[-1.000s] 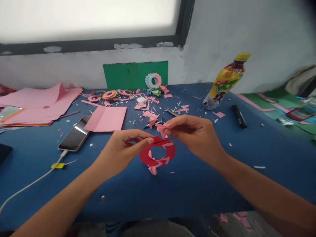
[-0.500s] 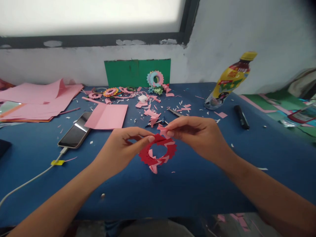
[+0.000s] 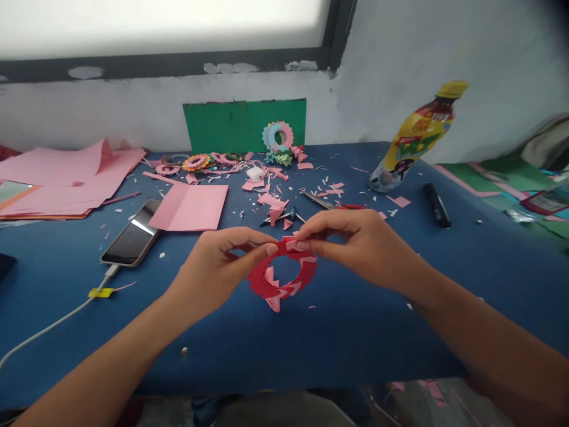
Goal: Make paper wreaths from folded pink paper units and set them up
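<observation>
A red paper ring (image 3: 267, 283) with zigzag pink pieces woven into it hangs just above the blue table (image 3: 311, 338). My left hand (image 3: 222, 267) pinches the ring's upper left edge between thumb and fingers. My right hand (image 3: 355, 243) pinches a small folded pink paper piece (image 3: 292, 244) and presses it against the ring's top edge, fingertips almost touching those of the left hand.
A phone (image 3: 131, 234) on a white cable lies at left, beside a folded pink sheet (image 3: 189, 207) and a stack of pink paper (image 3: 62, 178). Finished paper rings (image 3: 278, 136) and scraps lie before a green card. A bottle (image 3: 415, 139), marker (image 3: 436, 204) and scissors (image 3: 329, 203) are at right.
My right hand has brought the pink piece down and left onto the top of the ring. The left hand has kept its grip in place.
</observation>
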Tool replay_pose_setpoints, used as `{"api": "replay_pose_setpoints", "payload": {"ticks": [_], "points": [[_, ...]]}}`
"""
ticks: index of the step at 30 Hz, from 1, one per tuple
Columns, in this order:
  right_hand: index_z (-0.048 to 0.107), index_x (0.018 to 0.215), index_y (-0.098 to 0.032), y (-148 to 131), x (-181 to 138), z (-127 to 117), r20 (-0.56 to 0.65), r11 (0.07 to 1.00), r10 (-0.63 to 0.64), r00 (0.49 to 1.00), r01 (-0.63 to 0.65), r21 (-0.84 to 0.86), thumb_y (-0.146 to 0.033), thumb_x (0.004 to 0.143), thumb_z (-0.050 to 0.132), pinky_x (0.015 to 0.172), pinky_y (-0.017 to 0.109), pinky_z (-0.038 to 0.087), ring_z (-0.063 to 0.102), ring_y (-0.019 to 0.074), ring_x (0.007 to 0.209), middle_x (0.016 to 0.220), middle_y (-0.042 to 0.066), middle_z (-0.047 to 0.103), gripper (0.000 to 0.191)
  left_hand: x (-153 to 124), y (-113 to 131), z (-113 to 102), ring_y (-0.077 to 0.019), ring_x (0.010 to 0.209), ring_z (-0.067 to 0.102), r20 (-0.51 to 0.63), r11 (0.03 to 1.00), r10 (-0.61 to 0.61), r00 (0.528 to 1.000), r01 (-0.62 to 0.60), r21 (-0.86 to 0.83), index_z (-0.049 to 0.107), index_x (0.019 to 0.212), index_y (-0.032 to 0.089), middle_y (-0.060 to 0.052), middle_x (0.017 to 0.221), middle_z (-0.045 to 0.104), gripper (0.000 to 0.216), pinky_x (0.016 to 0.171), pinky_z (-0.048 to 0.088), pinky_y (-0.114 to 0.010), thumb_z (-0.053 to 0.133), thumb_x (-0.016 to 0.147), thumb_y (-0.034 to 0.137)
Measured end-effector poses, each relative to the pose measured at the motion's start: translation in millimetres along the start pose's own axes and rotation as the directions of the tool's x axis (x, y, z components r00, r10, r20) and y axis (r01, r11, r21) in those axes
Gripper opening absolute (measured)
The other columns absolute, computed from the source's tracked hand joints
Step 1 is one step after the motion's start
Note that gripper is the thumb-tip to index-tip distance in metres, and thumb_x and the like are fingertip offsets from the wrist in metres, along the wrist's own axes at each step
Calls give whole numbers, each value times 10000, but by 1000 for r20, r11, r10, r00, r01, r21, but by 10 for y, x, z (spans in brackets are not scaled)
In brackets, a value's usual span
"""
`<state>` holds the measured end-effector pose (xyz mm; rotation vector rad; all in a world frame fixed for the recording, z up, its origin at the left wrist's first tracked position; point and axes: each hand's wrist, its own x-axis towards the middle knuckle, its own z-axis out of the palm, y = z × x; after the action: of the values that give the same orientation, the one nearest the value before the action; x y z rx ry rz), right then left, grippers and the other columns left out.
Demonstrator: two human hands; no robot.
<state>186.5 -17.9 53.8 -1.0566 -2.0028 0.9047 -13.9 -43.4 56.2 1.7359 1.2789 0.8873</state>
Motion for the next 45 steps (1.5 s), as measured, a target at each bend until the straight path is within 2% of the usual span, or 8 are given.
{"api": "replay_pose_setpoints", "payload": {"ticks": [11, 17, 25, 32, 38, 41, 45], "points": [[648, 728, -185, 8, 9, 72, 22, 999, -32, 999, 33, -31, -282, 733, 647, 564, 226, 474, 590, 120, 618, 688, 0, 649, 98, 16, -22, 42, -94, 545, 574, -50, 1000, 2, 999, -3, -31, 708, 766, 178, 0, 650, 683, 123, 483, 459, -146, 633, 742, 272], [627, 707, -179, 4, 9, 131, -44, 996, -68, 997, 66, -63, -189, 719, 636, 549, 219, 460, 573, 108, 589, 646, -13, 631, 18, 21, -14, 61, -98, 558, 577, -57, 1000, 9, 998, -9, -10, 704, 743, 169, 5, 647, 678, 113, 480, 448, -150, 626, 741, 250], [604, 704, -182, 51, 28, 155, -32, 992, -125, 992, 125, -4, -174, 718, 652, 575, 206, 467, 570, 96, 613, 668, -26, 615, 50, 34, -35, 94, -97, 590, 567, -68, 999, 36, 997, -37, -16, 720, 753, 159, -13, 694, 685, 109, 512, 447, -157, 642, 724, 229], [593, 718, -199, 55, 60, 142, -3, 981, -190, 982, 190, 36, -199, 722, 666, 598, 234, 489, 581, 113, 641, 727, -12, 615, 74, 31, -37, 105, -97, 576, 571, -100, 997, 61, 993, -65, -39, 729, 748, 172, -21, 715, 676, 103, 479, 449, -165, 645, 718, 223], [609, 739, -232, 36, 16, 122, -116, 958, -287, 951, 286, -24, -258, 751, 648, 626, 261, 501, 591, 131, 658, 744, -1, 633, 49, -23, -32, 122, -129, 647, 623, -116, 998, 45, 992, -49, -33, 690, 823, 181, -17, 773, 697, 159, 554, 516, -195, 693, 679, 249], [637, 826, -242, 34, -11, 117, -126, 934, -356, 926, 347, -87, -265, 738, 664, 659, 263, 505, 604, 139, 698, 786, 10, 651, 94, -54, -64, 145, -117, 648, 632, -153, 995, 99, 983, -103, -18, 654, 778, 195, 6, 779, 692, 103, 582, 533, -192, 688, 682, 212], [668, 893, -204, 36, -28, 119, -51, 890, -443, 895, 433, -142, -210, 742, 658, 685, 251, 505, 619, 152, 784, 860, 54, 663, 152, -96, -116, 147, -99, 619, 630, -191, 970, 236, 953, -221, 97, 619, 739, 203, 24, 738, 689, 66, 574, 522, -171, 671, 706, 180]]}}
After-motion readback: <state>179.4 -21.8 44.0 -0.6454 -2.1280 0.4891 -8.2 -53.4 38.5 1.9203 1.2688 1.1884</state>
